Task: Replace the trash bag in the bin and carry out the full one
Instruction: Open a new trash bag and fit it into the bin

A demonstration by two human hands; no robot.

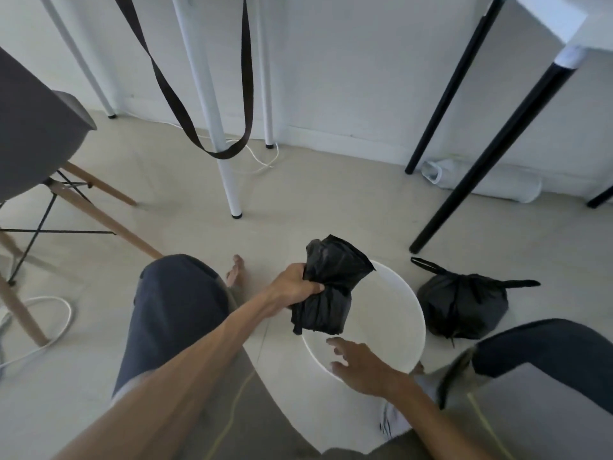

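A round white bin [406, 303] stands on the floor between my knees, seen from above. My left hand [293, 287] is shut on a bunched, folded black trash bag [326, 283], holding it over the bin's far left rim. My right hand [360, 365] hovers over the bin's near rim with fingers spread, holding nothing. A full black trash bag [462, 308], tied at the top with its handles sticking out, lies on the floor just right of the bin.
A grey chair [36, 134] with wooden legs stands at left. White table legs [219, 134] and a hanging dark strap [245, 94] are ahead, black table legs [491, 154] at right. White cables [49, 330] lie on the floor. My knees [175, 310] flank the bin.
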